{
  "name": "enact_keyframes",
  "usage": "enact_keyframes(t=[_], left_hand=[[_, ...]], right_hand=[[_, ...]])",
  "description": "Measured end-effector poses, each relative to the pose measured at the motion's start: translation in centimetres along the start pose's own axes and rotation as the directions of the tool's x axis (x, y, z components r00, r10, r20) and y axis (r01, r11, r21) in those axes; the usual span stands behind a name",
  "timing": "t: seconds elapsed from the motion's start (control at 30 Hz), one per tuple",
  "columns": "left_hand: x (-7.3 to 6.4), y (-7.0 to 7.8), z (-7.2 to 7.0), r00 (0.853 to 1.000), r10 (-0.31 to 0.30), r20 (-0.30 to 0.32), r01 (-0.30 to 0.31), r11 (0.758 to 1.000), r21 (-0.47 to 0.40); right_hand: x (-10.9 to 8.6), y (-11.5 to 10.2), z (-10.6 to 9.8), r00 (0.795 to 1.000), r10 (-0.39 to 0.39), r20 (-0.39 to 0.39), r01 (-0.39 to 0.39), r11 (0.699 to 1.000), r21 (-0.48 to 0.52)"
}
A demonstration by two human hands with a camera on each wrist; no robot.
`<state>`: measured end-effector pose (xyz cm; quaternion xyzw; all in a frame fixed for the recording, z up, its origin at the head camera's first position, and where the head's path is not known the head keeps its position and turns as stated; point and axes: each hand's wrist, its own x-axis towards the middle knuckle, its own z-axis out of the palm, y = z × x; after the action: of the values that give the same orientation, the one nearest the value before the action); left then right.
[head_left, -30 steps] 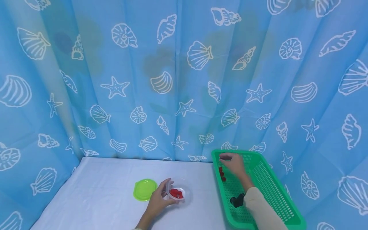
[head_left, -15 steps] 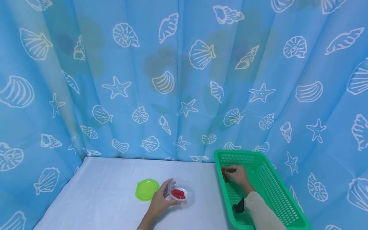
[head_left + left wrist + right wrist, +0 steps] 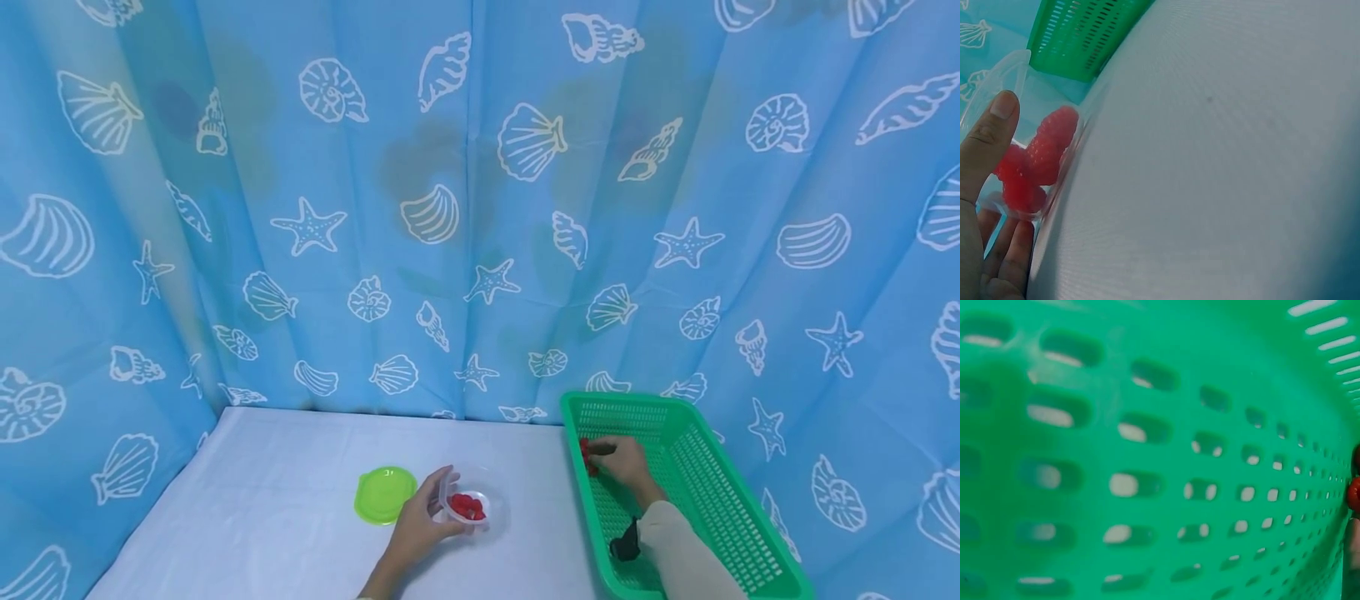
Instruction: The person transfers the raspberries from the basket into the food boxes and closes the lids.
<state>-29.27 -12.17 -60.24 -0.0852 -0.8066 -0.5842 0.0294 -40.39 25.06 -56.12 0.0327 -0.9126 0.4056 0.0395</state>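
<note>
My left hand (image 3: 422, 525) grips a clear plastic tub (image 3: 487, 487), thumb over the near wall and fingers beneath, as the left wrist view shows. Several red raspberries (image 3: 1044, 150) lie inside the tub, which is tilted over the white table. Inside the green basket (image 3: 720, 492), my right hand (image 3: 624, 467) pinches at a raspberry with its fingertips, beside the left wall. More raspberries (image 3: 592, 470) sit there, partly hidden by the fingers. Only a fingertip (image 3: 1352, 544) and red fruit at the edge show in the right wrist view.
A lime-green lid (image 3: 385, 495) lies on the white table (image 3: 292, 500), left of the tub. Near the right cuff is a black object (image 3: 626, 543). A blue shell-print curtain (image 3: 360, 208) closes off the back and sides.
My right hand has lowered to the raspberries at the basket's left wall, and its thumb and fingers have drawn together. The left hand keeps its hold on the tub. The head view has shifted slightly.
</note>
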Motion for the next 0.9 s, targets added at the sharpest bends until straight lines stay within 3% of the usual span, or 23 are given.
enact_keyframes(t=[0.57,0.73,0.9], left_hand=[[0.0,0.0,0.1,1.0,-0.004,-0.016,0.004,1.0,-0.002],[-0.1,0.0,0.2,0.999,-0.031,-0.008,0.031,1.0,0.002],[-0.2,-0.1,0.1,1.0,-0.012,-0.006,0.012,1.0,0.006]], right_hand=[[0.2,-0.2,-0.1,0.996,-0.071,-0.05,0.07,0.997,-0.018],[0.4,-1.0,-0.9,0.988,-0.119,-0.098,0.121,0.992,0.017],[1.0,-2.4,-1.9,0.977,-0.171,-0.125,0.175,0.984,0.027]])
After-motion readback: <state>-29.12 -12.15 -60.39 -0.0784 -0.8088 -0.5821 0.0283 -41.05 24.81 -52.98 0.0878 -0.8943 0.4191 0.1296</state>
